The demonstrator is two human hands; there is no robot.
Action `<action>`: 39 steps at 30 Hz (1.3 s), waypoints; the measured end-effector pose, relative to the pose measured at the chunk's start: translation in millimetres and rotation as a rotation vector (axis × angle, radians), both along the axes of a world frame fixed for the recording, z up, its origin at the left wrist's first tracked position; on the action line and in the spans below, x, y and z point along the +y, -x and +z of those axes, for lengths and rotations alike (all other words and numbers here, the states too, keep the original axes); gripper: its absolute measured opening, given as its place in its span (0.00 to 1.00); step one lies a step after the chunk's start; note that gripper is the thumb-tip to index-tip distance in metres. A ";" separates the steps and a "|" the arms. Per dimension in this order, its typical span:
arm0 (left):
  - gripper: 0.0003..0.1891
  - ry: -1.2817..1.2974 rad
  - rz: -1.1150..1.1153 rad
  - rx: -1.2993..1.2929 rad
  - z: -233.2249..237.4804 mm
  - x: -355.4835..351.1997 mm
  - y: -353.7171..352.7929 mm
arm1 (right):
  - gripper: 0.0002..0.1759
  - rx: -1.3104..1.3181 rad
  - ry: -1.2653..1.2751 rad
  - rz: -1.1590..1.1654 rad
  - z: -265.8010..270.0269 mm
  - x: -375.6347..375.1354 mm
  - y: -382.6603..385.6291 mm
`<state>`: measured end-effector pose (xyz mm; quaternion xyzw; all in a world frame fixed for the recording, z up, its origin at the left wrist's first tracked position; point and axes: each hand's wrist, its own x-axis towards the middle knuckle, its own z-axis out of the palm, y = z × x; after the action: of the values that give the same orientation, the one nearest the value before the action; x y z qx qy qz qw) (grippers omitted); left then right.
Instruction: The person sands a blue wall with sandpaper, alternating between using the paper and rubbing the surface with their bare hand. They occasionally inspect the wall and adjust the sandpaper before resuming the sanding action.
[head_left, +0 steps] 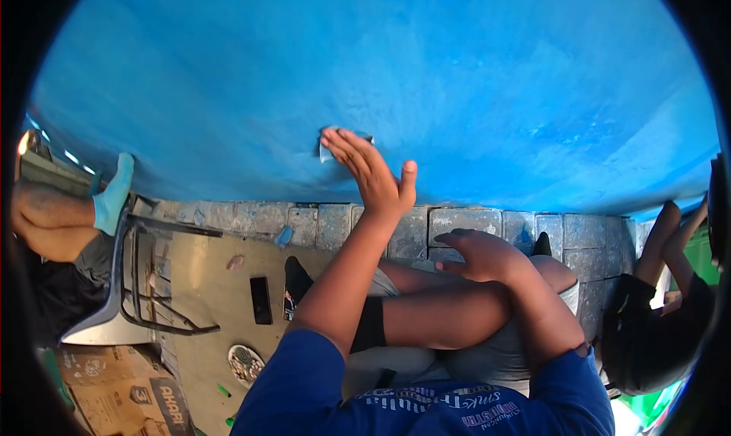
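The person's left hand (369, 178) lies flat, fingers extended, over a grey sheet (325, 152) on the blue wall (457, 70); the sheet (mostly covered, its long axis unclear) sits beneath that hand; the right hand (486, 254), loosely uncurled and empty, is farther off.

Wall (457, 78) is bright blue, patchy, with deeper blue blotches right of centre. Sheet (325, 150) on it reads grey. Person's T-shirt (297, 375) is dark blue with white and pinkish lettering; shorts (487, 354) grey. Paving blocks (453, 224): grey, blue-spattered. Ground scrap (284, 236) blue, phone (260, 300) black. Cardboard box (114, 394): brown, dark print. Co-worker's top (647, 341) at far right: black.
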<state>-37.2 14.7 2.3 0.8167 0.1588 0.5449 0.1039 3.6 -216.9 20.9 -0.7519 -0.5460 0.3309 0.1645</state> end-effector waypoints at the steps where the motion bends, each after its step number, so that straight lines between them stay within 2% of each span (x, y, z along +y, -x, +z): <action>1: 0.44 -0.039 -0.004 0.009 9.1 7.0 1.9 | 0.34 0.010 -0.034 -0.026 -0.1 2.1 -0.1; 3: 0.44 -0.073 -0.016 0.019 27.4 30.1 6.4 | 0.35 0.021 -0.063 -0.059 1.5 5.0 -1.4; 5: 0.45 -0.137 0.008 -0.016 42.0 62.3 14.6 | 0.45 0.469 -0.270 -0.210 5.7 8.5 -4.0; 7: 0.47 -0.102 -0.016 -0.067 41.3 64.1 13.7 | 0.57 1.557 -0.409 -0.269 1.3 10.0 -16.3; 8: 0.48 -0.080 -0.012 -0.134 37.2 59.3 11.5 | 0.57 1.555 -0.419 -0.315 4.6 6.2 -16.9; 10: 0.48 -0.062 -0.025 -0.121 22.5 49.3 9.3 | 0.63 1.840 -0.716 -0.340 23.6 6.1 -19.7; 17: 0.49 -0.061 0.005 -0.094 17.7 46.2 9.3 | 0.62 1.876 -0.770 -0.352 17.3 5.2 -25.6; 20: 0.48 -0.083 0.035 -0.090 12.6 50.9 10.4 | 0.61 1.804 -0.781 -0.388 20.0 3.9 -23.6; 22: 0.47 -0.091 0.074 -0.079 8.3 51.7 8.0 | 0.62 1.488 -0.683 -0.453 25.5 0.4 -25.9; 23: 0.47 -0.098 0.075 -0.069 7.3 53.5 9.4 | 0.53 1.307 -0.697 -0.444 27.6 -3.5 -27.8; 25: 0.48 -0.102 0.081 -0.047 10.3 52.1 10.4 | 0.40 0.915 -0.743 -0.569 40.2 -25.1 -34.7; 27: 0.49 -0.081 0.048 -0.012 12.9 46.6 8.3 | 0.30 0.671 -0.883 -0.710 48.0 -57.8 -46.8; 29: 0.45 -0.129 0.065 -0.057 17.1 46.4 7.4 | 0.28 0.512 -0.911 -0.826 44.9 -101.1 -60.0; 31: 0.45 -0.103 0.053 -0.035 19.0 43.8 7.4 | 0.23 0.209 -0.816 -0.954 2.5 -153.9 -77.0; 32: 0.48 -0.067 0.050 -0.030 20.4 43.1 6.9 | 0.23 -0.030 -0.640 -1.032 -19.9 -186.4 -80.8; 33: 0.52 -0.031 0.045 -0.023 20.9 42.2 8.4 | 0.26 -0.395 -0.402 -1.036 -49.0 -221.6 -80.8; 34: 0.52 -0.028 0.030 -0.005 19.8 42.6 10.1 | 0.32 -0.509 -0.235 -1.015 -78.9 -259.7 -73.6; 36: 0.50 -0.062 0.042 -0.005 17.8 44.9 9.0 | 0.37 -0.609 0.156 -1.094 -139.1 -333.6 -36.4; 38: 0.49 -0.068 0.036 0.001 18.1 44.4 10.1 | 0.42 -0.481 0.527 -1.179 -163.7 -377.2 18.1; 39: 0.48 -0.077 0.047 -0.001 18.7 44.5 10.7 | 0.42 -0.468 0.535 -1.194 -179.4 -397.4 47.7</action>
<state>-47.9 59.2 21.0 0.8160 0.1568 0.5532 0.0595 -44.1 -614.3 -158.5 -0.9898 0.0405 0.1363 0.0052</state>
